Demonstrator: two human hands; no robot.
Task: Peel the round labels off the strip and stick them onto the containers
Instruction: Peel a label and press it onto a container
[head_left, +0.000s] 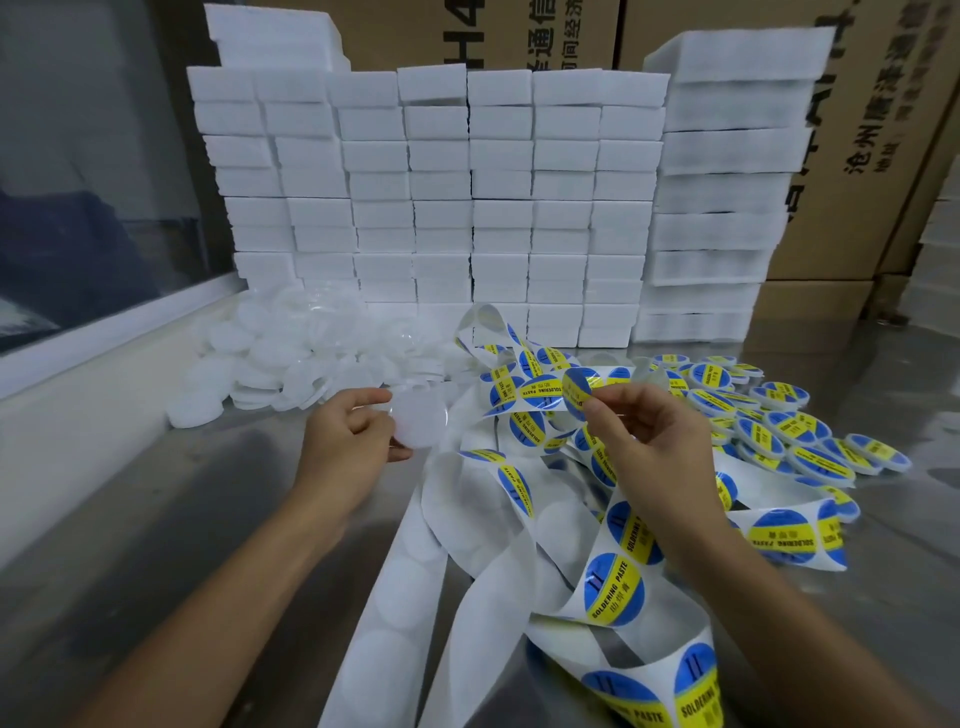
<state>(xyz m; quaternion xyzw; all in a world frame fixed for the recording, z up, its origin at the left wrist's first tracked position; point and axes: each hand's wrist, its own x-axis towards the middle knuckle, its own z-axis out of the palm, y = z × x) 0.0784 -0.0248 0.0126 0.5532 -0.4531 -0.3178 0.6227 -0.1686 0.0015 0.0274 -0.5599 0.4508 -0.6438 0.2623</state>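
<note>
My left hand (347, 435) grips a round, clear plastic container (420, 420) by its edge, held above the metal table. My right hand (641, 423) pinches a round blue and yellow label (577, 391) that curls up off the white backing strip (540, 525). The strip lies in loose loops across the table's middle, with more "SOLDERING PASTE" labels on it. A heap of unlabelled clear containers (280, 358) lies to the left. Several labelled containers (769, 415) lie to the right.
Stacks of white foam blocks (441, 208) form a wall at the back, with taller stacks (727, 182) on the right. Cardboard boxes (857, 130) stand behind them. A window ledge (93, 374) runs along the left. The steel table (182, 545) shows bare in front left.
</note>
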